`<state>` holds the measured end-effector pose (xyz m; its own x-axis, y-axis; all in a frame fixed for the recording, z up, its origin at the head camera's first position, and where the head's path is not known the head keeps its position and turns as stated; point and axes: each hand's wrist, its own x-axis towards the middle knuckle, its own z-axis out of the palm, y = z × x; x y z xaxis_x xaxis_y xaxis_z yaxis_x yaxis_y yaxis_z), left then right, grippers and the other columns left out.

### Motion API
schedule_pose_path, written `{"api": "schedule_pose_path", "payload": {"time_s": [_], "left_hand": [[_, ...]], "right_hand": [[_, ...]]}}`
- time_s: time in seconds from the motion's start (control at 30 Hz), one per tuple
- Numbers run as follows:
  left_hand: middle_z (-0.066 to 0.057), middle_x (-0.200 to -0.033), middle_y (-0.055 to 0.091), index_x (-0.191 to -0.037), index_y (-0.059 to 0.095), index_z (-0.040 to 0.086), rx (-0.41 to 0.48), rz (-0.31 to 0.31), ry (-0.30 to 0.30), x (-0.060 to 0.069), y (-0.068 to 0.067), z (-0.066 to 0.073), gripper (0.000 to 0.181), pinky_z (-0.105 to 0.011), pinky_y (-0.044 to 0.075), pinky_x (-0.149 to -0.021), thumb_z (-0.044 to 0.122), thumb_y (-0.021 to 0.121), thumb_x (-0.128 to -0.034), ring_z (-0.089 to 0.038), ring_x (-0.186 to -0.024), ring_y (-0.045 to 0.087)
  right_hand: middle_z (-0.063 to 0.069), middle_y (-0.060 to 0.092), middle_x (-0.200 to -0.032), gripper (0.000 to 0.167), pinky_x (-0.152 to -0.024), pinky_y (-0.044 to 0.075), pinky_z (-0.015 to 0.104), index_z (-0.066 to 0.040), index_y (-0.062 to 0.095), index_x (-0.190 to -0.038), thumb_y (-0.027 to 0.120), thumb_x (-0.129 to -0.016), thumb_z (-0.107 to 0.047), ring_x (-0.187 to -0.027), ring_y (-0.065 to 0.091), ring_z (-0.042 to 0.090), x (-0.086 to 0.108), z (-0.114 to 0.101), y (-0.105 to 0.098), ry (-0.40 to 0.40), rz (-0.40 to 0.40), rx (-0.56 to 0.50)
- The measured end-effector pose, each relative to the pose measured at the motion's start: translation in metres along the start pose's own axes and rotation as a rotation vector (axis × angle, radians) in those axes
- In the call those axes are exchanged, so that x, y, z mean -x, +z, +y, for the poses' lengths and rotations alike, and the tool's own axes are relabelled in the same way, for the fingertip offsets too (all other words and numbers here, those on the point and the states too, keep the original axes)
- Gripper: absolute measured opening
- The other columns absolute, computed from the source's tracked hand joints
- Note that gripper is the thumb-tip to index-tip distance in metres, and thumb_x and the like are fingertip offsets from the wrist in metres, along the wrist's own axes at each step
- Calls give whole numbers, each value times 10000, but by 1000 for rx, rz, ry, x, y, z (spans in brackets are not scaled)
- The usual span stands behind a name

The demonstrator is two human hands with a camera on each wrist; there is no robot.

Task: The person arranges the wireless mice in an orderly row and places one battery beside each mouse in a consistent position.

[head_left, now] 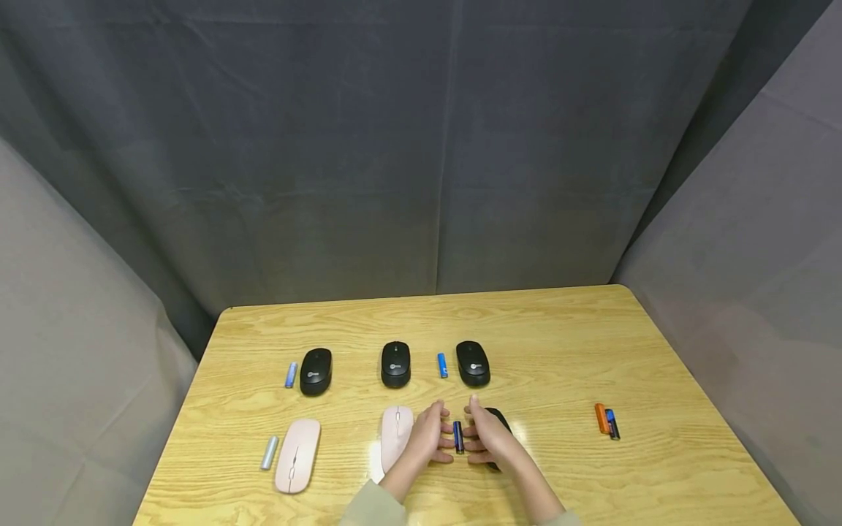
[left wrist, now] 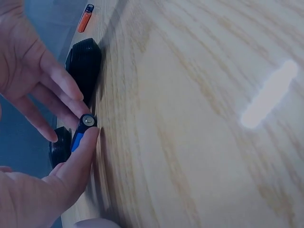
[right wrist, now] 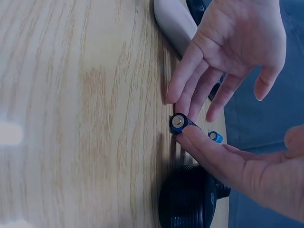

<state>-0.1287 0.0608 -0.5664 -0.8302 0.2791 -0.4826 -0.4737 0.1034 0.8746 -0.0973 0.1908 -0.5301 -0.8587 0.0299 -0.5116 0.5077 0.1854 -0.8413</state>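
A blue-and-black battery lies on the table between my two hands. My left hand stands at its left, fingers extended, close over a pink mouse. On the other side my right hand faces it with straight fingers and partly hides a black mouse. In the left wrist view, left fingertips meet the battery end. The right wrist view has right fingertips at the battery too. Neither hand curls round it.
Three black mice stand in the back row, with a blue battery and a light-blue battery among them. Front left are a pink mouse and a silvery battery. An orange battery and a dark-blue battery lie right.
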Motion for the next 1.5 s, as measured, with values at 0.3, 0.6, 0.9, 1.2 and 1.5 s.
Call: {"api": "schedule_pose_path", "payload": {"time_s": [0.3, 0.6, 0.9, 1.2, 1.5], "left_hand": [[-178, -960, 548, -1174, 484, -45, -27, -8, 4, 2, -1, 2, 570, -417, 534, -557, 440, 286, -949, -291, -766, 595], [-154, -938, 562, -1154, 502, -31, -60, 16, 2, 1, 0, 3, 543, -407, 527, -529, 427, 303, -942, -270, -727, 588], [-126, -935, 560, -1131, 537, -10, -128, 79, 90, 3, 4, 4, 471, -321, 483, -513, 383, 360, -942, -226, -718, 551], [-30, -907, 619, -986, 627, 27, -226, 205, 418, 2, 12, 7, 245, -293, 472, -691, 222, 492, -924, -157, -811, 578], [-167, -959, 590, -1003, 589, -8, -107, 119, 567, 19, 31, 31, 139, -216, 449, -713, 31, 499, -905, -134, -820, 535]], "right_hand": [[316, 447, -1131, 819, -699, 515, 444, 70, 254, -1373, 178, -924, -610, -890, 528, 345, 1, 0, -3, 21, -33, -59], [358, 422, -1188, 804, -764, 494, 501, 71, 233, -1377, 197, -931, -597, -987, 533, 414, 3, -2, -6, 8, -56, -76], [334, 421, -1211, 770, -777, 485, 496, 51, 271, -1369, 236, -934, -583, -1006, 516, 407, 8, -4, -11, -19, -46, -40], [191, 640, -938, 253, -690, 522, 346, 36, 594, -1090, 522, -924, -142, -839, 619, 306, 5, -1, -17, -330, 266, 91], [102, 670, -865, 118, -644, 484, 213, -20, 659, -960, 580, -878, -53, -752, 608, 118, 7, 10, -45, -566, 555, 240]]}}
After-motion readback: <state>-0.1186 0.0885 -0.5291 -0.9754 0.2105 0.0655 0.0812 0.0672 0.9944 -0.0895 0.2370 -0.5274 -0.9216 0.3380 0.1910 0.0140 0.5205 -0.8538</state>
